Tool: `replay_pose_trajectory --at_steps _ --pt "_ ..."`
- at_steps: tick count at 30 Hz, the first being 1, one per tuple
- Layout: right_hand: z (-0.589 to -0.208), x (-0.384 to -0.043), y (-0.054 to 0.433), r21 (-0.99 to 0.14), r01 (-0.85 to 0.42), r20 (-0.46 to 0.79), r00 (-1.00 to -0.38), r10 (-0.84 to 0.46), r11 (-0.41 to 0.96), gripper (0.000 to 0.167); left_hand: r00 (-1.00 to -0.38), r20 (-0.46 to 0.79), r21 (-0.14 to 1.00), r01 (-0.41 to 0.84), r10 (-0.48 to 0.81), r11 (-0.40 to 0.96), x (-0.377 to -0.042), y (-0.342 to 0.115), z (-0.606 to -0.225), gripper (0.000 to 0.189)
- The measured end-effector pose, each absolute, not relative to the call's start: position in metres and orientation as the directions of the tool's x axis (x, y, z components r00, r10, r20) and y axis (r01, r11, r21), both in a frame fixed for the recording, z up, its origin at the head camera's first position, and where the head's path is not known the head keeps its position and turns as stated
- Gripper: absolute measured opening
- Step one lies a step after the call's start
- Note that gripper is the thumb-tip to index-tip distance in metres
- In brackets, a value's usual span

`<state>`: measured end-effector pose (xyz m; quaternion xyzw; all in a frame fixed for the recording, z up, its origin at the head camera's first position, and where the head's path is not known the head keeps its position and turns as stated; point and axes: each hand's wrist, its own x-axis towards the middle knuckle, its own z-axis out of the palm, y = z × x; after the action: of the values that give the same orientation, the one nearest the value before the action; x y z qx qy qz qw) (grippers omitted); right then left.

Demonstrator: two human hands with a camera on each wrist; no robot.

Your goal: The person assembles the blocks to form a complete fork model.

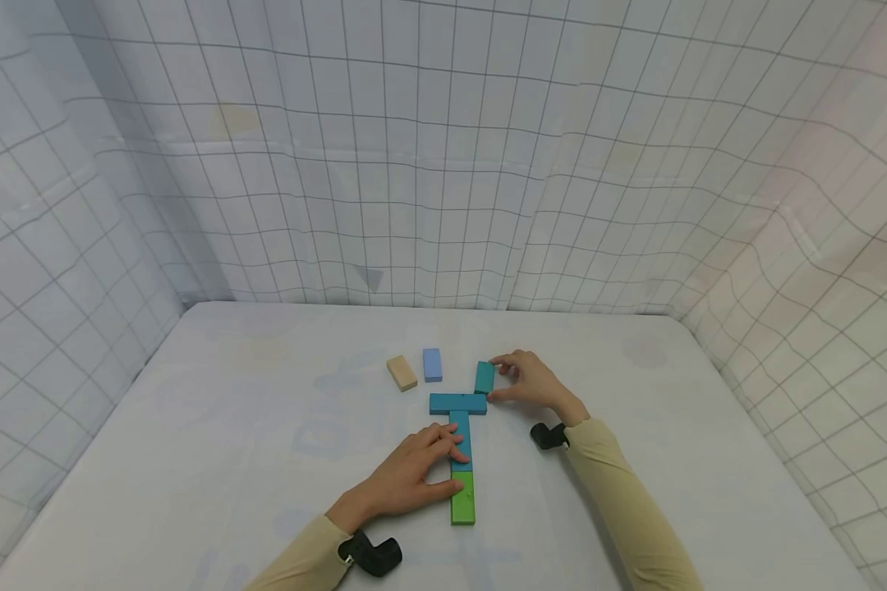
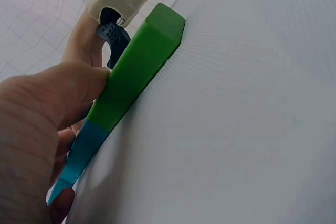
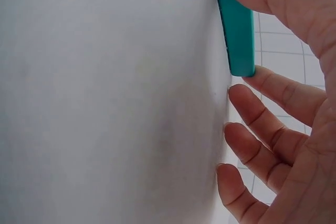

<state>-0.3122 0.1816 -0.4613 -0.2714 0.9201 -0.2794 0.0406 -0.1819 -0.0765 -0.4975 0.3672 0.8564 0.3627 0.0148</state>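
1. Evidently, my right hand (image 1: 530,382) pinches the teal block (image 1: 484,377) by its ends, thumb near, forefinger far, likely to leave its long sides free.
2. That block lies just behind the right end of the blue crossbar (image 1: 451,404); whether they touch, I cannot tell.
3. My left hand (image 1: 410,476) rests with fingers apart on the blue stem (image 1: 467,428), thumb on the green block (image 1: 464,502), probably steadying both.
4. Beyond the crossbar, the tan block (image 1: 402,373) and pale blue block (image 1: 432,365) lie apart, perhaps giving me room.
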Motion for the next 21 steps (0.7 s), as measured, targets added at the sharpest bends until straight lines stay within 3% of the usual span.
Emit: replay_pose_trajectory --at_steps 21 --pt "-0.4619 -0.3111 0.1817 -0.544 -0.47 0.068 -0.85 -0.522 0.695 0.063 -0.729 0.242 0.634 0.619 0.641 0.464 -0.1816 -0.0769 -0.4966 0.025"
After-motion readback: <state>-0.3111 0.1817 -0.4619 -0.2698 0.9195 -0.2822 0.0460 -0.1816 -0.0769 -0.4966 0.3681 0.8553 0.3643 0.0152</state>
